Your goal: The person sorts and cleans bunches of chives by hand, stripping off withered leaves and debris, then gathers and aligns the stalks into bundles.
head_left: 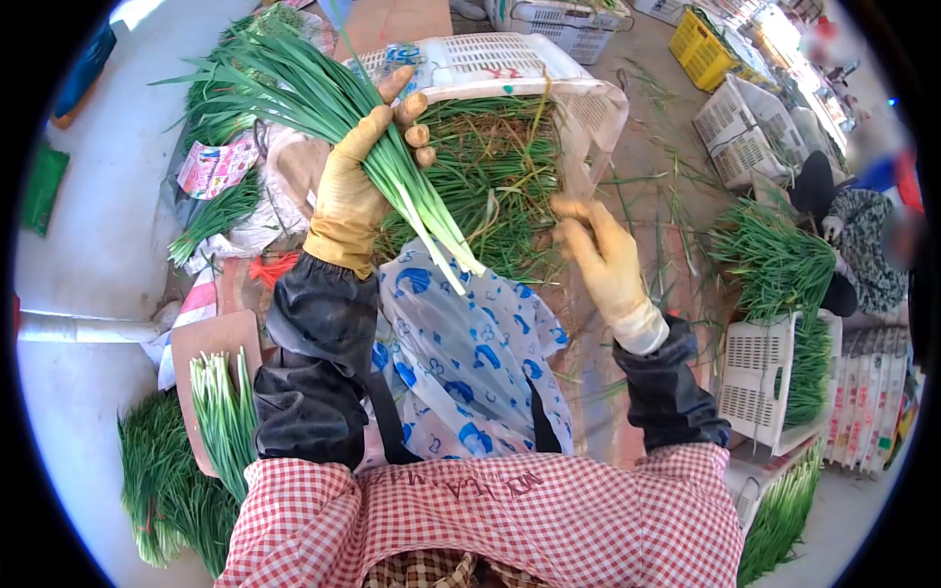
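My left hand (355, 186), in a yellowish glove, is closed around a bunch of garlic chives (410, 201). The white stem ends point down and right, while the green leaves fan out to the upper left. My right hand (606, 257), gloved too, hovers by the lower right corner of a white plastic crate (470, 61). Its fingers are loosely bent and apart, with nothing visible in them. Loose chives (495, 162), mixed with brown, dry strands, fill the crate below both hands. A blue-patterned plastic apron (461, 358) covers my lap.
More chives (223, 412) rest on a brown board (186, 367) at left, with bundles (176, 490) below. White crates (755, 382) of chives stand at right, near a person in a patterned sleeve (867, 250). A yellow crate (708, 51) stands farther back. Scraps litter the floor.
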A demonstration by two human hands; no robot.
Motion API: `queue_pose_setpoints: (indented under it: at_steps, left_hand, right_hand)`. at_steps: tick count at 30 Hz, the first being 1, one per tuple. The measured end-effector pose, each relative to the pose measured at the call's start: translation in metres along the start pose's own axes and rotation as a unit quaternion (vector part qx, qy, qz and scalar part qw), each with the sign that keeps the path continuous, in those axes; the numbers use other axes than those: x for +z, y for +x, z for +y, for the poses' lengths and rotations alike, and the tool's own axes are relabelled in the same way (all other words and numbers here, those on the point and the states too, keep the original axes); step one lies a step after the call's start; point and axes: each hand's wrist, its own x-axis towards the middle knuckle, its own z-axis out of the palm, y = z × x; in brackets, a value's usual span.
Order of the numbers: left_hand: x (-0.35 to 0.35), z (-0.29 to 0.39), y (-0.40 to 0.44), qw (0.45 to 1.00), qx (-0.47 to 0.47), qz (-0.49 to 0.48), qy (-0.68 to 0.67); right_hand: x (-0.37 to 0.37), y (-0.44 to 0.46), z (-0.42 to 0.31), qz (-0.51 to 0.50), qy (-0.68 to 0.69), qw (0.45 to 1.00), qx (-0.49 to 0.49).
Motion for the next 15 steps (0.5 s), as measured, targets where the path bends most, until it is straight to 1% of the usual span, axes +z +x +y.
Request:
queue_pose_setpoints:
  at_steps: [1, 2, 5, 6, 7, 8, 9, 11, 12, 13, 14, 15]
  left_hand:
    - [-0.001, 0.000, -0.003, 1.000, 0.000, 0.002, 0.000]
    - [-0.003, 0.000, -0.005, 1.000, 0.004, 0.001, -0.004]
    - [-0.011, -0.007, -0.017, 0.999, -0.001, 0.040, -0.012]
    - [-0.015, -0.007, -0.022, 0.999, -0.001, 0.038, -0.020]
    - [-0.018, -0.003, -0.027, 0.999, 0.005, 0.035, -0.025]
    - [-0.019, 0.002, -0.033, 0.999, 0.010, 0.032, -0.030]
    - [-0.020, 0.006, -0.039, 0.996, 0.036, 0.081, -0.002]
    - [-0.030, 0.017, -0.045, 0.993, 0.071, 0.095, 0.027]
    - [-0.035, 0.022, -0.047, 0.989, 0.088, 0.108, 0.051]
    - [-0.039, 0.028, -0.051, 0.987, 0.103, 0.110, 0.061]
    - [-0.044, 0.020, -0.050, 0.984, 0.090, 0.137, 0.067]
    - [-0.049, 0.000, -0.044, 0.981, 0.055, 0.163, 0.084]
  right_hand:
    - [0.008, 0.006, -0.013, -0.002, -0.005, 1.000, -0.002]
    - [0.019, 0.011, -0.025, -0.008, -0.045, 0.993, -0.109]
    - [0.052, 0.011, -0.036, -0.096, -0.182, 0.953, -0.221]
    - [0.064, 0.008, -0.031, -0.116, -0.230, 0.936, -0.239]
    - [0.070, 0.005, -0.027, -0.123, -0.231, 0.934, -0.242]
    - [0.076, -0.002, -0.024, -0.175, -0.293, 0.912, -0.229]
    - [0.082, -0.009, -0.020, -0.226, -0.353, 0.882, -0.214]
    - [0.077, -0.029, 0.019, -0.231, -0.395, 0.875, -0.157]
    - [0.073, -0.041, 0.061, -0.276, -0.461, 0.840, -0.083]
    - [0.065, -0.052, 0.104, -0.320, -0.522, 0.791, -0.013]
    - [0.052, -0.083, 0.136, -0.317, -0.546, 0.776, 0.007]
    - [0.041, -0.099, 0.125, -0.320, -0.579, 0.742, 0.110]
